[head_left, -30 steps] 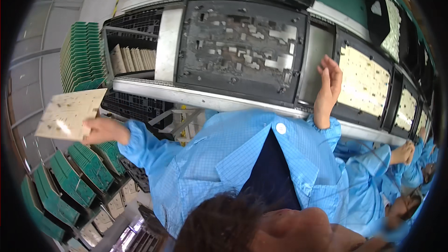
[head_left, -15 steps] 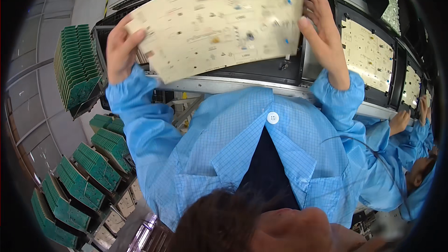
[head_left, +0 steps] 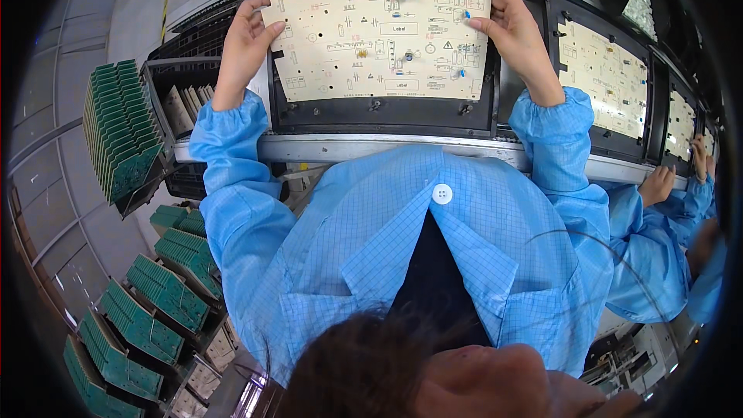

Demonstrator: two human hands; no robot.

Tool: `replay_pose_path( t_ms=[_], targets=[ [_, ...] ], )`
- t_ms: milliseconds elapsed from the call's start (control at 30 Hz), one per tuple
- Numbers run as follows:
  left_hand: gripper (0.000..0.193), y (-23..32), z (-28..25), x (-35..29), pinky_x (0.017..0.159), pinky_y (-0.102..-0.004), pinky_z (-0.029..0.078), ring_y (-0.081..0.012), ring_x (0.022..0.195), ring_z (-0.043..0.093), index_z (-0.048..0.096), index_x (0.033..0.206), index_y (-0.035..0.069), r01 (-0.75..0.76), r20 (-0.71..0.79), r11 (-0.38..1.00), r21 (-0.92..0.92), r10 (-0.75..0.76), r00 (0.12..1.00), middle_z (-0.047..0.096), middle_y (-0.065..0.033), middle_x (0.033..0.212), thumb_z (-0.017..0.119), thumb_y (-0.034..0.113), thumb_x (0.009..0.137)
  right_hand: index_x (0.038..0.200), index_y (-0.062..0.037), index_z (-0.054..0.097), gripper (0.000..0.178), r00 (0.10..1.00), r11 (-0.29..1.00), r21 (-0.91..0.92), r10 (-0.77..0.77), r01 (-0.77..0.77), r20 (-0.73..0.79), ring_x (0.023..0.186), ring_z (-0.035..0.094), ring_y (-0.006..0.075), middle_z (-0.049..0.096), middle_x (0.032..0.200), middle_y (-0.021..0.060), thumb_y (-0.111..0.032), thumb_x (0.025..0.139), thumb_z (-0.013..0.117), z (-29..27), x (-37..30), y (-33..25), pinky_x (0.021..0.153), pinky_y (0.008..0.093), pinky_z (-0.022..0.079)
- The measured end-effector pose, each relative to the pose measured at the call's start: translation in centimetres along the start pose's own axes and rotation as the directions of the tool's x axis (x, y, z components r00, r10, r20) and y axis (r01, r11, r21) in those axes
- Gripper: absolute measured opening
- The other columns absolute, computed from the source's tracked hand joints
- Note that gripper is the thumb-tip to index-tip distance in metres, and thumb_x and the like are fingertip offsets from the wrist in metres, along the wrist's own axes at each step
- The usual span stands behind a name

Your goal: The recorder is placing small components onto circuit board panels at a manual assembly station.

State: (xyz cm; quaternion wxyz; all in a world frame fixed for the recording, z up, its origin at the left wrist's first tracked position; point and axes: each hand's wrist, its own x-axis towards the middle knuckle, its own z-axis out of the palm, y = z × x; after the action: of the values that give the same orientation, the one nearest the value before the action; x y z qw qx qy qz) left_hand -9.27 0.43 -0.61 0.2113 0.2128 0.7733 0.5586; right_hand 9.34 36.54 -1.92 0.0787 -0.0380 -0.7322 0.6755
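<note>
- On my screen, a big cream board [head_left: 371,31] is up in the middle, printed side showing, just above or on a black tray [head_left: 325,118]; I can't tell if the two touch.
- I see the left hand [head_left: 248,50] pinching the board's left edge, with its thumb on the top side and its fingers at the edge.
- I see the right hand [head_left: 512,35] pinching the right edge near the far corner, its thumb on the top side too.
- So both hands are closed on the same board, one at each end.
- I can spot little yellow parts [head_left: 361,53] and blue parts [head_left: 462,73] poking up from it.
- A strip of the tray shows along the board's near edge, and a metal rail [head_left: 387,142] runs just beside the tray, close to the person's tummy.
- To the right I see another cream board [head_left: 604,85] lying in its own dark tray.
- Past that is a co-worker's hand [head_left: 659,184], well apart from the two I'm watching.
- On the left, thin cream boards [head_left: 184,107] stand in a dark bin, near a tall stack of green boards [head_left: 120,131].
- More green stacks [head_left: 166,298] sit at the lower left.
</note>
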Motion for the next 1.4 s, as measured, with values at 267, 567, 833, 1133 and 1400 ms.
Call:
replay_pose_path(
  t_ms=[267, 567, 833, 1133, 1400],
  targets=[
    [0.044, -0.5, 1.8, -0.7, 0.109, -0.0489, 0.025, -0.0422, 0.129, 0.027, 0.058, 0.128, 0.009, -0.151, -0.031, 0.581, 0.8, 0.291, 0.956, 0.038, -0.0209, 0.141, 0.068, 0.014, 0.086, 0.138, -0.0184, 0.05, 0.058, 0.973, 0.681, -0.723, -0.226, 0.12, -0.052, 0.112, 0.041, 0.0303, 0.049, 0.122, 0.0145, -0.015, 0.084, 0.072, -0.1, -0.6, 1.5, 0.093, 0.0364, 0.04],
    [0.043, 1.8, 2.1, -2.1, 0.11, -0.0498, 0.027, -0.0424, 0.133, 0.03, 0.059, 0.13, 0.009, -0.247, 0.021, 0.434, 0.867, 0.462, 0.887, 0.041, -0.0264, 0.141, 0.066, 0.018, 0.088, 0.145, -0.0124, 0.043, 0.063, 0.925, 0.556, -0.815, -0.373, 0.163, -0.07, 0.113, 0.047, 0.0305, 0.047, 0.128, 0.0185, -0.014, 0.087, 0.069, -0.7, -1.5, 0.3, 0.097, 0.0368, 0.041],
    [0.021, 21.8, 6.7, -6.0, 0.084, -0.0407, 0.05, -0.0379, 0.092, 0.061, 0.064, 0.098, -0.003, -0.668, 0.294, 0.74, -0.079, 0.657, 0.694, 0.064, -0.0228, 0.099, 0.065, 0.014, 0.085, 0.098, -0.001, 0.067, 0.017, 0.982, 0.66, -0.751, -0.145, 0.007, -0.119, 0.086, 0.059, 0.0315, 0.063, 0.096, 0.0152, -0.005, 0.081, 0.07, -1.6, -6.4, -5.7, 0.074, 0.0369, 0.047],
    [0.015, 21.9, 7.2, -13.1, 0.063, -0.0194, 0.046, -0.0127, 0.074, 0.059, 0.058, 0.077, 0.009, -0.481, -0.089, 0.859, -0.175, 0.473, 0.876, 0.063, 0.0012, 0.075, 0.058, -0.004, 0.086, 0.08, -0.0009, 0.066, 0.02, 0.915, 0.597, -0.799, -0.275, -0.078, -0.294, 0.086, 0.054, 0.0369, 0.057, 0.083, 0.0163, -0.007, 0.066, 0.079, -1.0, -10.8, -0.6, 0.076, 0.0434, 0.046],
    [0.042, 17.2, 15.6, -7.5, 0.106, -0.0455, 0.036, -0.0405, 0.127, 0.046, 0.054, 0.127, 0.002, -0.483, 0.305, 0.737, 0.474, 0.377, 0.874, 0.047, -0.0223, 0.137, 0.061, 0.006, 0.086, 0.085, 0.0001, 0.063, 0.012, 0.891, 0.836, -0.549, -0.264, 0.02, -0.369, 0.088, 0.055, 0.032, 0.058, 0.086, 0.0136, 0.001, 0.075, 0.07, -1.1, -12.1, 1.8, 0.078, 0.0376, 0.045]
  ],
)
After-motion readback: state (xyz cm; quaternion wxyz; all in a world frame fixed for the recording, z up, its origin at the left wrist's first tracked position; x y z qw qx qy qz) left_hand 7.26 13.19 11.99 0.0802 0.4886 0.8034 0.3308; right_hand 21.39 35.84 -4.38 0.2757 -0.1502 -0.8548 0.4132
